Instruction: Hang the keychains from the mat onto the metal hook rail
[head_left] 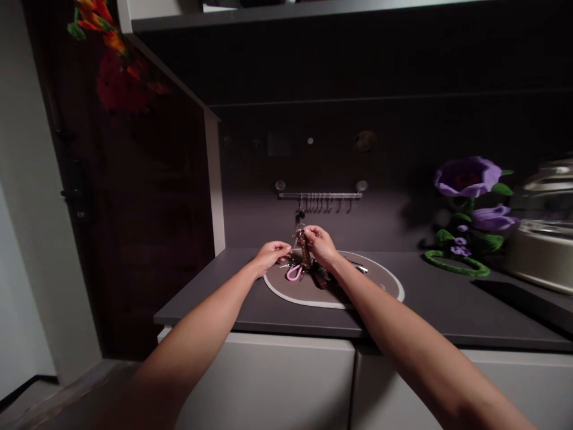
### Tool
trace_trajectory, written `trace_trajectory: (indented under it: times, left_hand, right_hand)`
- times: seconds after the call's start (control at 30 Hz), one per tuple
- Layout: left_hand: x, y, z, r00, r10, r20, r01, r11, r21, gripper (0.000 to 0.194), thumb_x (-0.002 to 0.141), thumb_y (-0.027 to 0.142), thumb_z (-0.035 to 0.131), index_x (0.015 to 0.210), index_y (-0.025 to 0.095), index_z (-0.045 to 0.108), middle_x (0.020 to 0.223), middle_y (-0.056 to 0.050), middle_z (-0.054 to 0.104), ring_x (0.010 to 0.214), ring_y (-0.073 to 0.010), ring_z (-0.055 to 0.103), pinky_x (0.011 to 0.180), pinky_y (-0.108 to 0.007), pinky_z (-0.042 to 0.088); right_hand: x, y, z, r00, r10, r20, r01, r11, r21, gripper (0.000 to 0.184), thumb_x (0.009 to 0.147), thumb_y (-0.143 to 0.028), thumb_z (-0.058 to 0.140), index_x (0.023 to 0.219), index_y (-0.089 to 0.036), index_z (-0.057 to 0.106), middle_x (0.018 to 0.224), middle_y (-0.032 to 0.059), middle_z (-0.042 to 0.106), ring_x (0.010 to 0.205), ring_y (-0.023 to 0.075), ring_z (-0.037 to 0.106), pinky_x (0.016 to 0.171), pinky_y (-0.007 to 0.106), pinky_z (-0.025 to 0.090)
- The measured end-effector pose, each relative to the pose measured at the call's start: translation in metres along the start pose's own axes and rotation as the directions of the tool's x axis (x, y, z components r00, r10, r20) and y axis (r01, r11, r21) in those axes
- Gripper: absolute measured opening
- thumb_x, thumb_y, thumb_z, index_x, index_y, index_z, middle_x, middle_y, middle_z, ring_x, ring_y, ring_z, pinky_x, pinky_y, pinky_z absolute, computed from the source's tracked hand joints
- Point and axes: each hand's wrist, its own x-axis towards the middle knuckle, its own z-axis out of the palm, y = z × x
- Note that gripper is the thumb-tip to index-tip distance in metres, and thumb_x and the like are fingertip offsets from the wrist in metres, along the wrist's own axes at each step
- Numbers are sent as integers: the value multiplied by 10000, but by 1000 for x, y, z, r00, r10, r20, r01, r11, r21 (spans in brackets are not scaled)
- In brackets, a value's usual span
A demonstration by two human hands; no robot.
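My right hand point(319, 243) pinches the top of a key bunch with a brown strap point(305, 254) and holds it up over an oval mat point(358, 295) on the dark counter. My left hand point(271, 255) is closed beside it, its fingertips at the keys; what it grips is too small to make out. A pink loop keychain point(293, 274) and several other keys lie on the mat under the hands. A hook rail point(320, 196) is fixed to the wall just behind, with one key hanging from it point(301, 215).
Purple artificial flowers point(470, 179) with a green coiled stem stand at the counter's right. A metal pot point(544, 227) is at the far right. A dark door point(111, 209) with red and orange flowers above fills the left. White cabinet fronts point(290, 382) are below the counter.
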Motion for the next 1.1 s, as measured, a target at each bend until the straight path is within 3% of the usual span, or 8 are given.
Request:
trace_trajectory:
  times: [0.13,0.23,0.37,0.73,0.93,1.1]
  left_hand:
    - [-2,1,1,995,81,-60,-65,971,232,224,648,338,668,709,126,628,659,-21,628,571,-91,522,560,-214,402]
    - [-4,1,2,985,166,-44,-135,907,400,207,687,327,606,684,121,621,609,-9,603,558,-99,497,575,-229,395]
    - [-3,-2,0,976,216,-36,-167,841,515,221,715,321,543,682,117,621,617,-18,601,575,-114,502,589,-239,389]
    - [0,-5,0,966,257,-37,-185,782,596,240,718,331,512,687,124,630,667,-39,632,628,-138,537,613,-252,403]
    - [1,-6,-1,966,256,-27,-188,774,605,230,722,322,512,689,129,633,672,-36,636,629,-135,542,617,-249,403]
    - [1,-6,-1,965,258,-38,-183,775,605,216,723,310,511,683,131,626,659,-31,628,623,-132,536,609,-243,395]
  right_hand:
    - [17,-8,-3,999,-23,-45,26,998,52,280,652,-383,661,680,-167,485,540,-39,514,485,80,486,582,261,473]
    - [35,-16,-5,993,-6,-114,14,998,66,197,710,-295,624,658,-150,501,502,-34,507,450,77,485,527,233,464]
    - [57,-24,-7,971,41,-237,-21,996,87,130,767,-165,548,645,-136,515,451,-36,487,394,71,460,453,208,445]
    - [97,-19,-3,941,106,-322,-42,979,199,242,819,-91,464,588,-158,440,369,-56,404,343,61,393,389,176,420]
    - [103,-17,-1,905,169,-390,-85,971,224,254,828,-81,437,586,-160,438,348,-60,381,331,62,381,366,172,408]
    - [100,-11,-5,907,171,-384,-103,976,191,239,796,-92,495,569,-156,456,352,-55,398,334,63,388,375,178,412]
